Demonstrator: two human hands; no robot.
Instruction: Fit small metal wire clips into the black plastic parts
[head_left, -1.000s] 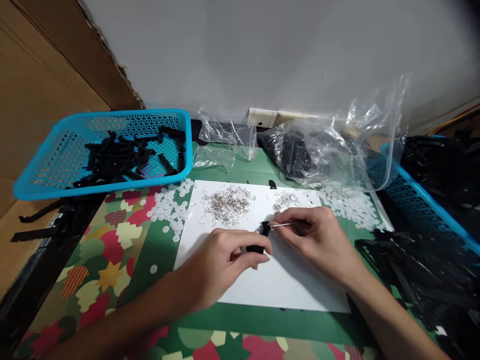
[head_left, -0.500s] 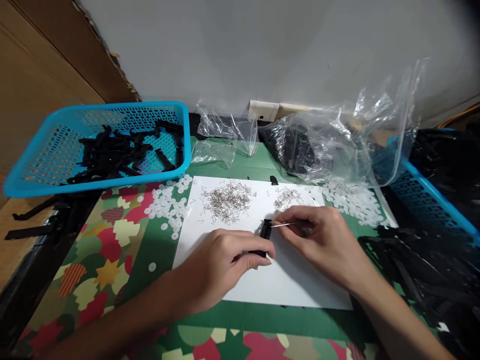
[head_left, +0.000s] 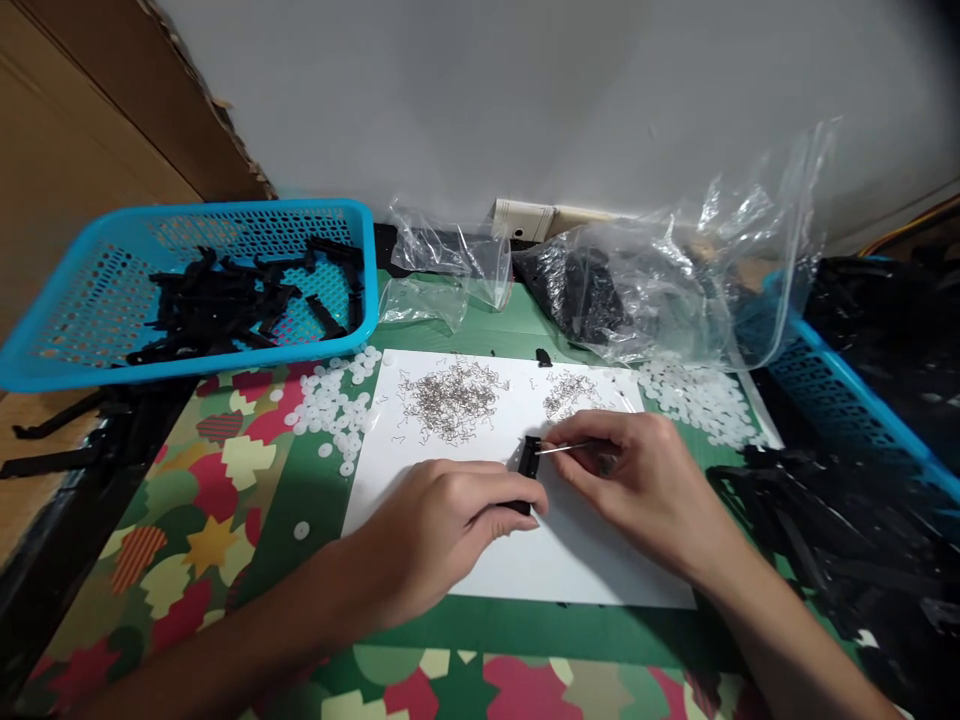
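My left hand (head_left: 442, 520) is closed around a small black plastic piece (head_left: 528, 462) that sticks out past its fingertips over a white sheet of paper (head_left: 555, 560). My right hand (head_left: 645, 480) pinches a thin metal pin tool (head_left: 561, 448) whose tip meets the top of the black piece. Just beyond the hands, two heaps of tiny wire springs (head_left: 450, 395) lie on the sheet.
A blue basket (head_left: 90, 300) of black pieces stands at the back left, another blue basket (head_left: 847, 390) at the right. Loose black strips (head_left: 825, 530) pile at the right. White washers (head_left: 330, 405) lie beside the sheet on both sides. Clear plastic bags (head_left: 675, 280) lie at the back.
Both hands keep their grip and hardly move. The view has shifted slightly, so the basket and sheet sit a little lower and further left.
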